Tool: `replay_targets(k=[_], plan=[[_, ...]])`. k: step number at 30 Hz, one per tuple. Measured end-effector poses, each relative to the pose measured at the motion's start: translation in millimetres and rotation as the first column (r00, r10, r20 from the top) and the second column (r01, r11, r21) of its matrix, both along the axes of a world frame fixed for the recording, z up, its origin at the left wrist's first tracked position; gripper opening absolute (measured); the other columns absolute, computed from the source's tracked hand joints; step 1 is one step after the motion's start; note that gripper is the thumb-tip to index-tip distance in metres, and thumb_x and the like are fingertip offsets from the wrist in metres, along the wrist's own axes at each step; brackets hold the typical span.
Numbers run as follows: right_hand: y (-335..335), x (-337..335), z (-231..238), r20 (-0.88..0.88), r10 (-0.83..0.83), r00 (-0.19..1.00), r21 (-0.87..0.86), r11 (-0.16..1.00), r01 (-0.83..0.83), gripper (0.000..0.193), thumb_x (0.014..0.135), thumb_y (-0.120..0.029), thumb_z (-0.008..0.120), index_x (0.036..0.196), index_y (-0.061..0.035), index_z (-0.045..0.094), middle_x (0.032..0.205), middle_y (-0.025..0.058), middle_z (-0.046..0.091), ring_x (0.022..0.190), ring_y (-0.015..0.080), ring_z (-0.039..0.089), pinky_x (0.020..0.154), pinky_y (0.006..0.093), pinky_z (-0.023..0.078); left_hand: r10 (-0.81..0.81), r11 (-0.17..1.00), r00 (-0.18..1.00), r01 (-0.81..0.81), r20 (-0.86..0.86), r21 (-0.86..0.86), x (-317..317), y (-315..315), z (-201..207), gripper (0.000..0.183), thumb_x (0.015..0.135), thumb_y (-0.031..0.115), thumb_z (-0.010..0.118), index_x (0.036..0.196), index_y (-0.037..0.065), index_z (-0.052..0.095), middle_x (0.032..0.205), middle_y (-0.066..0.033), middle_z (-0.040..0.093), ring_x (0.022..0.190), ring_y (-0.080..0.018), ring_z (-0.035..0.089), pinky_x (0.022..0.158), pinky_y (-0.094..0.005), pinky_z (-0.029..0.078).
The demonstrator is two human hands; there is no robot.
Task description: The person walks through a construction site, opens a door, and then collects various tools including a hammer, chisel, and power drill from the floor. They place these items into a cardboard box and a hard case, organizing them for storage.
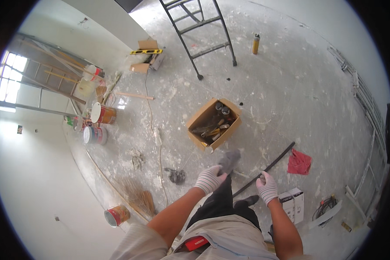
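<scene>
My left hand (211,179), in a striped white glove, hangs in front of my dark trouser leg with its thumb and forefinger apart. I see nothing in it. My right hand (267,189) wears a matching glove, and its fingers are curled in. A long dark bar (278,161) passes by these fingertips and disappears behind my leg. Whether the fingers touch it, or hold something small, I cannot make out. Beyond my forward foot, an open cardboard box (195,123) on the floor contains cans, tubes and several hand tools.
A dark ladder (203,25) stands ahead, with a yellow can (256,44) to its right. Buckets (103,113) line the left side, near a broom (136,195) and a cable (151,117). A red cloth (299,162) and a white carton (293,203) lie at right.
</scene>
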State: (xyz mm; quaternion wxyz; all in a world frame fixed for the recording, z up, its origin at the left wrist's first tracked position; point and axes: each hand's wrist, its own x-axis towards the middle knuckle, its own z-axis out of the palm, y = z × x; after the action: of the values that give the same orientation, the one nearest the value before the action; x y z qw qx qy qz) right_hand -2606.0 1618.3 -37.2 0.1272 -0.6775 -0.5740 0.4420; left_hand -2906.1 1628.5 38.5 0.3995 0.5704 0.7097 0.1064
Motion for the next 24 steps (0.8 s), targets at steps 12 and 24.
replay_targets(k=[12, 24], plan=[[-67.5, 88.6, 119.0, 0.106, 0.263, 0.959, 0.529, 0.802, -0.279, 0.079, 0.069, -0.017, 0.080, 0.141, -0.0046, 0.050, 0.121, 0.0204, 0.058, 0.113, 0.0392, 0.054, 0.102, 0.0493, 0.043, -0.723, 0.662, 0.689, 0.709, -0.040, 0.241, 178.4, -38.7, 81.9, 0.019, 0.086, 0.021, 0.069, 0.094, 0.004, 0.065, 0.088, -0.0169, 0.066, 0.088, -0.0388, 0.066, 0.080, -0.0468, 0.053], [-173.6, 208.3, 156.6, 0.168, 0.026, 0.985, 0.332, 0.940, -0.082, 0.015, 0.083, -0.028, 0.065, 0.082, -0.0136, 0.071, 0.078, 0.0174, 0.068, 0.078, 0.0403, 0.067, 0.071, 0.0514, 0.054, -0.927, 0.282, 0.341, 0.910, -0.159, 0.304, 326.4, -78.6, 96.6, 0.016, 0.079, 0.017, 0.072, 0.085, 0.004, 0.066, 0.090, -0.0182, 0.068, 0.090, -0.0394, 0.065, 0.082, -0.0481, 0.052]])
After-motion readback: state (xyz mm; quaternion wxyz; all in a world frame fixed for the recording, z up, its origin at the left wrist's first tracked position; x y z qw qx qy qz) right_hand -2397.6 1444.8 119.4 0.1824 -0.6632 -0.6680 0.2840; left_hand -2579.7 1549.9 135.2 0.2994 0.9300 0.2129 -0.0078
